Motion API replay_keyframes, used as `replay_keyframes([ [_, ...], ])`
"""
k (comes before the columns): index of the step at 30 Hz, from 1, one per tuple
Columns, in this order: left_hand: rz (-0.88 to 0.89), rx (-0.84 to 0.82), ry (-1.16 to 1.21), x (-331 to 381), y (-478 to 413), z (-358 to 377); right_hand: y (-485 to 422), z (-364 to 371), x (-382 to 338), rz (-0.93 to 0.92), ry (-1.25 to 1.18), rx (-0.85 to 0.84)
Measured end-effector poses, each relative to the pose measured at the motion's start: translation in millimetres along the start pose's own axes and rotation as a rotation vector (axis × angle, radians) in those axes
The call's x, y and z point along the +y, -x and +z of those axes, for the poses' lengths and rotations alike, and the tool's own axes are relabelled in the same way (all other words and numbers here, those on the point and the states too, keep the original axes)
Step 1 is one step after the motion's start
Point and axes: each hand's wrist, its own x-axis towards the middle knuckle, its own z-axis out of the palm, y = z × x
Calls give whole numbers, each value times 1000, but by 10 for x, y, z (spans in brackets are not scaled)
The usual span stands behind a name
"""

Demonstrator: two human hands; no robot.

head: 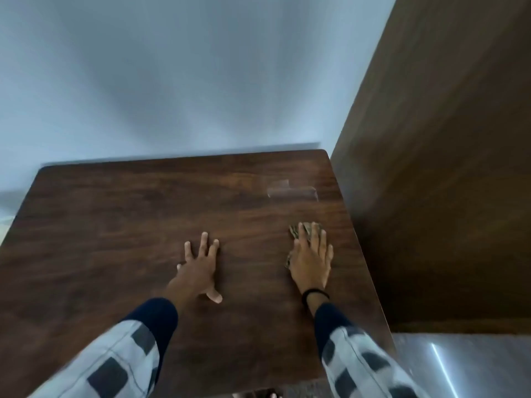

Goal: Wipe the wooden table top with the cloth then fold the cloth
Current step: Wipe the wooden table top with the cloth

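Crumpled brown patterned cloth lies under the right hand, fingers flat, mid-wipe on the dark wooden worktop; left hand rests splayed, empty. Next: probably sweep leftward evenly.

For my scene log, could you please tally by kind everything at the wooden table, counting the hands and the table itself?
Hands: 2, left hand and right hand
Cloth: 1, under the right hand
Wristband: 1, black, on the right wrist
Pale patch, perhaps tape: 1
Table: 1
Total: 6
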Motion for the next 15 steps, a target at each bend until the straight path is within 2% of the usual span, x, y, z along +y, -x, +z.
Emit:
replay_keyframes([
  [2,-13,-8,-3,16,-33,-16,196,67,-115,70,-32,43],
  [3,-27,-21,-4,43,-57,-32,302,140,-227,46,-39,31],
  [7,-73,-66,-28,151,-99,-89,25,291,-655,-180,-24,-29],
  [9,-68,-62,-42,143,-91,-85,-378,217,-688,-147,25,-49],
  [11,-57,-58,-49,122,-66,-76,-588,140,-607,-28,27,-29],
  [13,-54,-69,-53,122,-75,-82,-503,135,-621,51,-26,24],
  [15,-62,-91,-56,153,-104,-99,-238,207,-745,12,-27,44],
])
